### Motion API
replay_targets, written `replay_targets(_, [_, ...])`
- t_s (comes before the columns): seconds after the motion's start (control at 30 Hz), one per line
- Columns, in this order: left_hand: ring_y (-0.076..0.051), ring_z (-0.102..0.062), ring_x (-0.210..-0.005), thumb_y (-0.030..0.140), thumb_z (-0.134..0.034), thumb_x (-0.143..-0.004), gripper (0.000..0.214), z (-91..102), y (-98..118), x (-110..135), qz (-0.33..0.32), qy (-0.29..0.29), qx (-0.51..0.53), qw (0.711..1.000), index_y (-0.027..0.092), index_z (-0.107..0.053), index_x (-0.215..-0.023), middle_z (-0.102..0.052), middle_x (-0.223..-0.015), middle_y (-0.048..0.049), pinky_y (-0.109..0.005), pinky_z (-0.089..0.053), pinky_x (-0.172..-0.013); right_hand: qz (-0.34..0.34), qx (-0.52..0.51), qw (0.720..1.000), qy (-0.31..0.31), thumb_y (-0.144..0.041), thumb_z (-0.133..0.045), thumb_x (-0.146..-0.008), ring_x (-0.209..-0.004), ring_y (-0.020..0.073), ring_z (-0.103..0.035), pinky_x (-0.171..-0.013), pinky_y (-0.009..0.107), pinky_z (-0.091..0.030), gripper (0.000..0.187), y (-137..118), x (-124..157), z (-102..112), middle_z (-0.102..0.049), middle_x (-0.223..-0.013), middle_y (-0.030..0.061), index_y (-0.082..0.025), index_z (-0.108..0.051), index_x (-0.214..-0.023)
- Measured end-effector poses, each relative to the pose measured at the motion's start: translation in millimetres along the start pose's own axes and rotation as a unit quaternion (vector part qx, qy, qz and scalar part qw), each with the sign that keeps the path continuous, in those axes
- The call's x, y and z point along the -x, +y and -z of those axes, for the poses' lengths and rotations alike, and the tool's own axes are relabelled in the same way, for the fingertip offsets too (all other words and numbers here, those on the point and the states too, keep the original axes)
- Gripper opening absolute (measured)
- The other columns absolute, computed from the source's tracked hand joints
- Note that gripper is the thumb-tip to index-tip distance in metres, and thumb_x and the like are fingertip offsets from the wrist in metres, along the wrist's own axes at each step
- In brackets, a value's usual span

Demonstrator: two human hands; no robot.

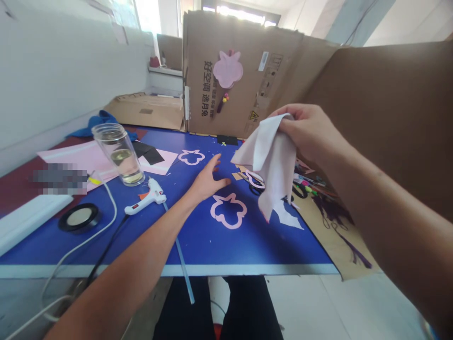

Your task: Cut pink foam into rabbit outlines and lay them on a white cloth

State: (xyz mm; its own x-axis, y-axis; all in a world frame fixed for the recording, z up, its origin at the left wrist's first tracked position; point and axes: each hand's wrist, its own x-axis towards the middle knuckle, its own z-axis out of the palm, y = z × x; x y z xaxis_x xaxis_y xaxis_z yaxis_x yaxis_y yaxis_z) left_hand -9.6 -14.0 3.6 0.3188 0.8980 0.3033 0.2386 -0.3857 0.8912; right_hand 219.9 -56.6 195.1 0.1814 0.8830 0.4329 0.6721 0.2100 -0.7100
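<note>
My right hand [300, 127] pinches a pale cloth-like sheet [272, 151] that hangs in folds above the blue table. Over the middle of the table, my left hand [211, 179] holds nothing, its thumb and fingers apart. Just below it lies a pink flower-shaped outline cutout [229, 211]; a second pink outline [191, 157] rests farther back. Behind the hanging sheet, another pink outline [255, 179] is partly covered. A pale scrap [288, 218] lies below the sheet, beside black-handled scissors [255, 190] that are mostly hidden.
A white glue gun [148, 196] with a long glue stick lies left of my left arm, near a glass jar [122, 158] of yellowish liquid. Black tape [78, 217] sits at left. Cardboard [247, 104] stands behind. Purple tassels [354, 248] lie at right.
</note>
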Motion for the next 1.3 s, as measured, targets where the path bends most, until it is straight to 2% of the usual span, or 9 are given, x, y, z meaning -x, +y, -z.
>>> replay_targets(0.1, [-0.037, -0.062, -0.139, 0.026, -0.087, -0.075, 0.103, -2.4, -2, -1, 0.004, 0.01, 0.052, 0.999, 0.023, -0.042, -0.168, -0.055, -0.163, -0.0213, -0.051, -0.05, -0.114, -0.035, 0.0, 0.995, -0.09, -0.02, -0.07, -0.088, -0.06, 0.0122, -0.053, -0.058, 0.026, -0.042, 0.018, -5, 12, -13, -0.071, -0.075, 0.004, -0.013, -0.083, -0.099])
replay_targets(0.2, [-0.031, -0.07, -0.124, 0.02, -0.076, -0.079, 0.059, -2.1, -4, -4, 0.003, 0.014, 0.111, 0.994, 0.019, -0.074, -0.137, -0.074, -0.14, -0.013, -0.045, -0.051, -0.11, -0.045, 0.007, 0.989, -0.139, -0.027, -0.074, -0.087, -0.06, 0.0151, -0.057, -0.057, 0.028, -0.045, 0.014, -5, 12, -23, -0.071, -0.074, 0.0045, -0.017, -0.082, -0.094])
replay_targets(0.3, [-0.025, -0.073, -0.101, 0.018, -0.069, -0.08, 0.024, -0.6, -3, -6, 0.054, 0.033, 0.172, 0.983, 0.018, -0.083, -0.099, -0.082, -0.101, -0.0048, -0.037, -0.056, -0.097, -0.044, 0.06, 0.978, -0.194, -0.036, -0.078, -0.087, -0.062, 0.0187, -0.061, -0.058, 0.031, -0.049, 0.017, 4, -2, -30, -0.072, -0.072, 0.0046, -0.021, -0.082, -0.094])
replay_targets(0.43, [-0.019, -0.069, -0.073, 0.017, -0.071, -0.079, 0.014, 2.1, 5, -6, 0.195, 0.039, 0.357, 0.913, 0.016, -0.077, -0.092, -0.076, -0.082, -0.0053, -0.031, -0.058, -0.072, 0.019, 0.243, 0.933, -0.264, -0.04, -0.087, -0.079, -0.074, 0.024, -0.068, -0.066, 0.034, -0.052, 0.019, 26, -40, -42, -0.074, -0.075, 0.0034, -0.025, -0.085, -0.091])
replay_targets(0.53, [-0.02, -0.071, -0.07, 0.013, -0.066, -0.085, 0.015, 4.8, 11, -4, 0.286, 0.026, 0.446, 0.848, 0.015, -0.073, -0.098, -0.077, -0.085, -0.0089, -0.033, -0.061, -0.069, 0.063, 0.327, 0.911, -0.243, -0.036, -0.084, -0.08, -0.082, 0.026, -0.07, -0.072, 0.035, -0.054, 0.022, 46, -63, -58, -0.078, -0.088, 0.0067, -0.023, -0.085, -0.097])
replay_targets(0.63, [-0.023, -0.074, -0.073, 0.017, -0.062, -0.096, 0.013, 7.6, 12, -3, 0.338, 0.03, 0.438, 0.833, 0.015, -0.07, -0.106, -0.079, -0.091, -0.0118, -0.035, -0.063, -0.068, 0.103, 0.352, 0.916, -0.163, -0.028, -0.079, -0.083, -0.098, 0.028, -0.071, -0.082, 0.036, -0.054, 0.039, 61, -63, -75, -0.079, -0.112, 0.014, -0.018, -0.081, -0.121])
replay_targets(0.87, [-0.021, -0.074, -0.066, 0.035, -0.049, -0.11, 0.023, 16.4, 7, -7, 0.373, 0.062, 0.449, 0.81, 0.02, -0.066, -0.106, -0.08, -0.088, -0.0108, -0.031, -0.062, -0.059, 0.128, 0.247, 0.951, -0.134, -0.027, -0.067, -0.092, -0.088, 0.0244, -0.073, -0.077, 0.033, -0.051, 0.025, 62, 32, -72, -0.081, -0.097, 0.0065, -0.022, -0.082, -0.11])
replay_targets(1.07, [-0.02, -0.07, -0.058, 0.044, -0.039, -0.112, 0.043, 20.6, 4, -9, 0.387, 0.064, 0.445, 0.805, 0.016, -0.071, -0.112, -0.08, -0.085, -0.0131, -0.03, -0.06, -0.052, 0.096, 0.17, 0.951, -0.24, -0.026, -0.066, -0.098, -0.087, 0.0231, -0.075, -0.077, 0.033, -0.056, 0.014, 77, 135, -63, -0.08, -0.1, 0.0059, -0.024, -0.08, -0.101])
replay_targets(1.3, [-0.022, -0.072, -0.063, 0.049, -0.05, -0.108, 0.038, 18.7, 4, -7, 0.371, 0.061, 0.322, 0.869, 0.018, -0.072, -0.107, -0.081, -0.087, -0.0144, -0.032, -0.059, -0.055, 0.159, 0.183, 0.935, -0.259, -0.023, -0.068, -0.102, -0.112, 0.0285, -0.073, -0.096, 0.044, -0.063, 0.017, 89, 198, -69, -0.072, -0.127, 0.0118, -0.024, -0.078, -0.116])
